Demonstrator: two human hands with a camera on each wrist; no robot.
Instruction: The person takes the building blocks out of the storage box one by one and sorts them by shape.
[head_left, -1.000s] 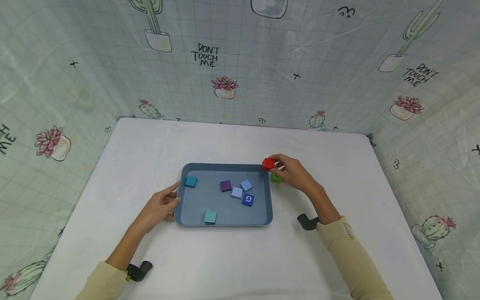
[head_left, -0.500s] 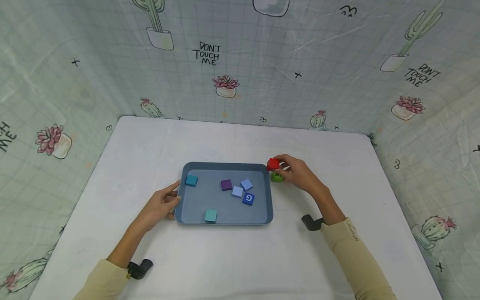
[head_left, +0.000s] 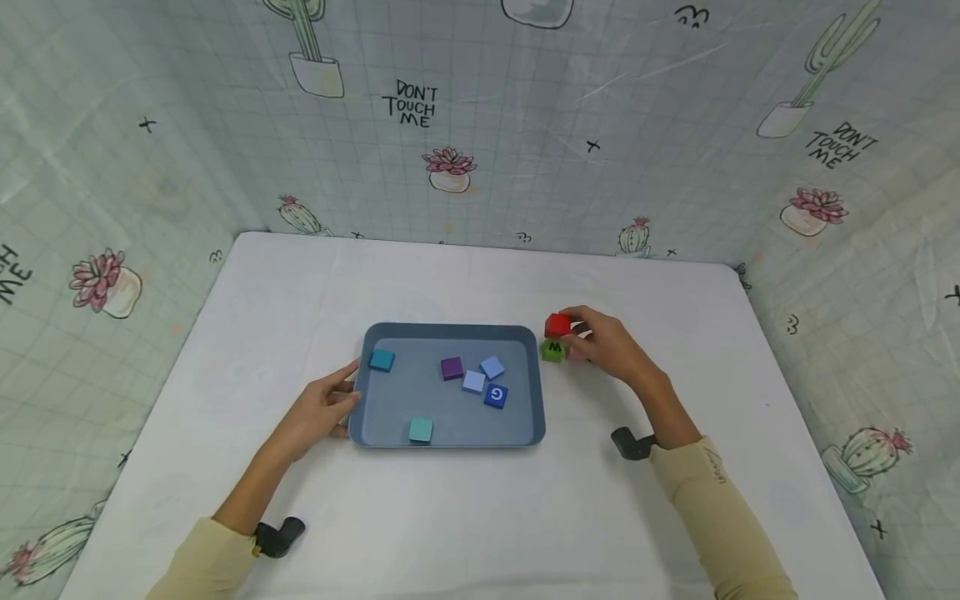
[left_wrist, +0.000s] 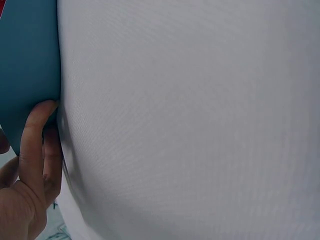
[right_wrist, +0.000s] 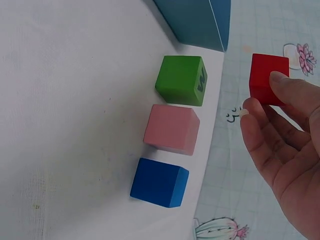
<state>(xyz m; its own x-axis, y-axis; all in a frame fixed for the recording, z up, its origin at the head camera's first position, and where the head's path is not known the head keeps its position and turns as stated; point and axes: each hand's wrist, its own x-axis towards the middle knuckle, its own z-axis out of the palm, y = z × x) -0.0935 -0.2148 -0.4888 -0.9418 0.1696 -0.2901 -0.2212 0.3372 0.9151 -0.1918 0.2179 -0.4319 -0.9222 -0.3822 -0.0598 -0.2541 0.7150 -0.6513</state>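
Note:
My right hand [head_left: 611, 342] pinches a red cube block [right_wrist: 267, 75] between thumb and fingers, raised above the table to the right of the tray. Below it stand a green block [right_wrist: 180, 80] with a dark letter, a pink block [right_wrist: 171, 129] and a blue block [right_wrist: 159, 182], in a row in the right wrist view. From above, the hand partly covers the pink one and hides the blue one. My left hand [head_left: 318, 415] touches the left side of the blue-grey tray [head_left: 450, 444] with relaxed fingers; in the left wrist view the fingertips [left_wrist: 46, 106] lie against its outer wall.
Inside the tray lie a teal block [head_left: 382, 360], a turquoise block [head_left: 421, 430], a purple block [head_left: 452, 368], two light blue blocks [head_left: 492, 367] and a dark blue lettered block [head_left: 496, 396]. The white table [head_left: 480, 517] backs onto a printed cloth [head_left: 525, 183].
My right hand has moved rightward with the red block, from the tray's far right corner to just beyond the green block. The pink block has come partly into sight. My left hand stays put.

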